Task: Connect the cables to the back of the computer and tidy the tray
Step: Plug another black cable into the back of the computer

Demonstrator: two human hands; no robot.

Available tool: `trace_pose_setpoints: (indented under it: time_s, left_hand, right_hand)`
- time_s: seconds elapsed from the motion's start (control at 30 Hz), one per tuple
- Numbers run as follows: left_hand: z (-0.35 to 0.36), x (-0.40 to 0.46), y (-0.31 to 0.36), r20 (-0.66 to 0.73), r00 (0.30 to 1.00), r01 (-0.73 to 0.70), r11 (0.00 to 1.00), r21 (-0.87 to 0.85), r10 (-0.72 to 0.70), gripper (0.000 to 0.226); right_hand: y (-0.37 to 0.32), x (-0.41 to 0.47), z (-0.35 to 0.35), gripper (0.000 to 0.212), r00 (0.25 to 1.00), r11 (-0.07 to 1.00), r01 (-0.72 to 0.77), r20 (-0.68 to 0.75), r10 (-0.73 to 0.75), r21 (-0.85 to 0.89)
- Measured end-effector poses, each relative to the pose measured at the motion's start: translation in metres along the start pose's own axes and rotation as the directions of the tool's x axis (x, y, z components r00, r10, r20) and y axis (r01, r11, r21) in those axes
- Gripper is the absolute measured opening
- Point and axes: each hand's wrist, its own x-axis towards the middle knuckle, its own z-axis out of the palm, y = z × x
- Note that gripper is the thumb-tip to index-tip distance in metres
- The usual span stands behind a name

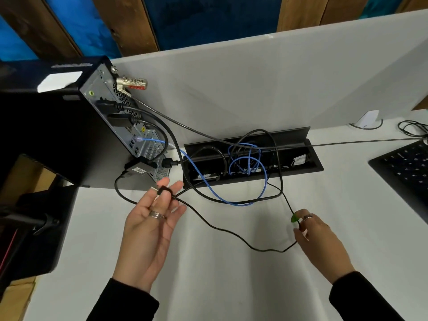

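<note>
The black computer tower (pixel 69 126) stands at the left, its rear panel (pixel 120 121) turned toward the cable tray (pixel 315 166), a black open box sunk in the white desk. Black plugs and a blue network cable (pixel 196 167) sit in the panel. My left hand (pixel 150 225), palm up below the tower, pinches a black USB plug (pixel 162 190) between thumb and fingers. A thin black cable (pixel 231 230) runs from it across the desk to my right hand (pixel 317 237), which pinches a green-tipped audio plug (pixel 294 218).
A combination cable lock (pixel 132 84) hangs on the tower's top rear corner. A grey partition (pixel 254 89) backs the desk. A black keyboard (pixel 407 167) lies at the right edge. Blue and black cables (pixel 245 158) loop in and in front of the tray. A monitor arm (pixel 30 222) is at the left.
</note>
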Motion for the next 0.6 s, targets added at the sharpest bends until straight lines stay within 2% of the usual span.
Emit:
trace_pose_setpoints:
  time_s: [0.1,0.13,0.2,0.27,0.33,0.43,0.5,0.57,0.6]
  left_hand:
    - [0.006,-0.004,-0.002,0.087,0.994,-0.077,0.977,0.199,0.06,0.036]
    - [0.007,-0.005,-0.003,0.104,0.992,-0.093,0.965,0.245,0.069,0.037]
    - [0.01,-0.008,-0.006,0.138,0.987,-0.124,0.932,0.34,0.081,0.033]
    - [0.014,-0.011,-0.008,0.161,0.984,-0.137,0.907,0.399,0.078,0.029]
    - [0.018,-0.014,-0.01,0.175,0.982,-0.139,0.896,0.421,0.07,0.029]
    - [0.023,-0.017,-0.015,0.176,0.978,-0.181,0.86,0.477,0.109,0.026]
    - [0.025,-0.019,-0.016,0.167,0.976,-0.208,0.837,0.506,0.142,0.025]
    - [0.026,-0.02,-0.017,0.177,0.971,-0.234,0.81,0.537,0.163,0.027]
    - [0.027,-0.02,-0.017,0.189,0.967,-0.25,0.795,0.552,0.173,0.028]
  right_hand:
    - [-0.005,-0.004,0.003,0.031,0.98,0.968,0.117,-0.135,-0.149,-0.223]
    - [-0.011,-0.005,0.001,0.031,0.959,0.95,0.153,-0.191,-0.209,-0.272]
    - [-0.031,-0.01,-0.006,0.021,0.914,0.928,0.26,-0.24,-0.326,-0.267]
    - [-0.053,-0.017,-0.01,0.028,0.889,0.91,0.387,-0.203,-0.411,-0.151]
    - [-0.077,-0.027,-0.012,0.045,0.878,0.877,0.476,-0.094,-0.469,0.07]
    - [-0.103,-0.04,-0.013,0.057,0.837,0.803,0.444,0.137,-0.53,0.398]
    - [-0.111,-0.044,-0.01,0.038,0.814,0.781,0.416,0.193,-0.548,0.465]
    - [-0.113,-0.045,-0.006,0.018,0.83,0.779,0.397,0.173,-0.531,0.484]
    - [-0.112,-0.046,-0.004,0.017,0.836,0.775,0.399,0.153,-0.527,0.49]
